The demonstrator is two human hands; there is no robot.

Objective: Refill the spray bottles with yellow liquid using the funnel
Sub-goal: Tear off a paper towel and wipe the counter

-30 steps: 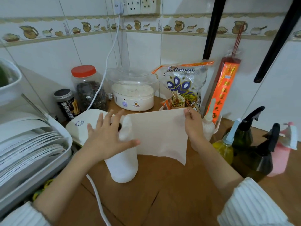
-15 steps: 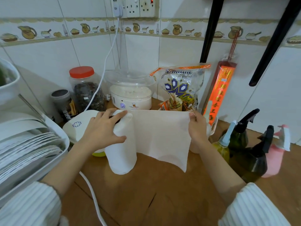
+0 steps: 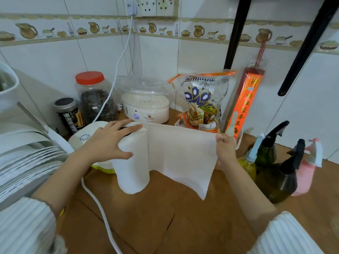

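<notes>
Paper from the roll [image 3: 132,162] is pulled out a bit farther than half a second ago, and the view has slid down a little. The left hand [image 3: 108,143] presses the roll with its grip spread. The right hand [image 3: 224,149] pinches the sheet's [image 3: 181,154] top corner. I think a sheet is about to tear off, maybe for wiping drips, so no pouring is happening yet. At 3 o'clock from the roll stand the spray bottles: a clear one [image 3: 247,164] with yellow liquid low inside, two dark green ones [image 3: 275,180] whose fill I cannot tell, and a pink one [image 3: 304,176]. I cannot see a funnel. At 11 o'clock a jar [image 3: 95,99] holds dark bits.
</notes>
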